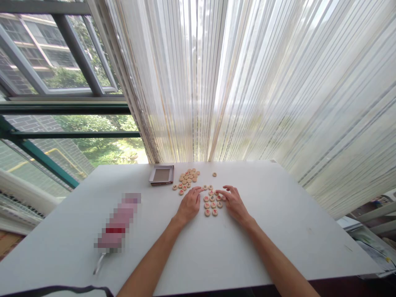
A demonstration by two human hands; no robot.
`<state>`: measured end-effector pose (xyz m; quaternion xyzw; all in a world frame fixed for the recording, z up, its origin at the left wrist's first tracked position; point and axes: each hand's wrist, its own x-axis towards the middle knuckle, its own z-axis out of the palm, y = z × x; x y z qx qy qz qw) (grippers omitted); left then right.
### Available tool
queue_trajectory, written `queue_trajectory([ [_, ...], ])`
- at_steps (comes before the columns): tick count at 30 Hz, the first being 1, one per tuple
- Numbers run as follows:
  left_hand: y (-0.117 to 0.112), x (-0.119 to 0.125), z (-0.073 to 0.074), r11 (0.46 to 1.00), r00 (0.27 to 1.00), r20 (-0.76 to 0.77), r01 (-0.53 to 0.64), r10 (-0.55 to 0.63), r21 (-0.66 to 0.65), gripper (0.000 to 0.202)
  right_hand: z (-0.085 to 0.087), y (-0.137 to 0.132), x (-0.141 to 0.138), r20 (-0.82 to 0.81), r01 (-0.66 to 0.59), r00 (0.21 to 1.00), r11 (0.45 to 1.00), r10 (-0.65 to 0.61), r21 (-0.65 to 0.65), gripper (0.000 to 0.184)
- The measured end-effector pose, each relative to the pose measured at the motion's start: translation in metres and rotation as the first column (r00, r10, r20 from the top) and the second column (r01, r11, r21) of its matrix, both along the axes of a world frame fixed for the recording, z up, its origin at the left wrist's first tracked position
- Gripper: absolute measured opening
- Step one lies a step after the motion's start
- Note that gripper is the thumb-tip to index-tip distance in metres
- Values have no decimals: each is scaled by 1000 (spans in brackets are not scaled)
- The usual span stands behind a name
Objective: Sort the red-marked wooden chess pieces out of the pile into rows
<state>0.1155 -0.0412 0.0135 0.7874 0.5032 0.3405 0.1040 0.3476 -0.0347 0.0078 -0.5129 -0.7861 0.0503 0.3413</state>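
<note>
Round wooden game pieces with red and dark characters lie on a white table [278, 231]. One small group of pieces [212, 203] sits between my two hands. My left hand [188, 204] rests flat at the group's left side, fingers stretched toward the pieces. My right hand [233, 202] lies at the group's right side, fingers spread and touching the nearest pieces. A second, larger cluster of pieces [188, 178] lies just beyond my left hand. A single piece [214, 174] sits alone farther back.
A small flat grey box [161, 175] stands left of the far cluster. A pink blurred object [119, 222] lies at the left of the table. Sheer curtains [247, 82] and a window [62, 82] rise behind the far edge.
</note>
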Motion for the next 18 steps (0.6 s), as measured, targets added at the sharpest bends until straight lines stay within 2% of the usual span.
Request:
queue_trajectory([
  [4,13,3,-3,1000,995,-101,-12,11,-7,48,-8,7,5,-8,-35,999,999,35,-17,52],
  [8,15,4,-5,1000,984,-177,-23,21,-10,52,-12,6,6,-22,-35,999,999,35,-20,51],
  [18,16,6,-5,1000,986,-164,-29,28,-4,51,-14,5,7,-79,-44,996,998,40,-54,50],
])
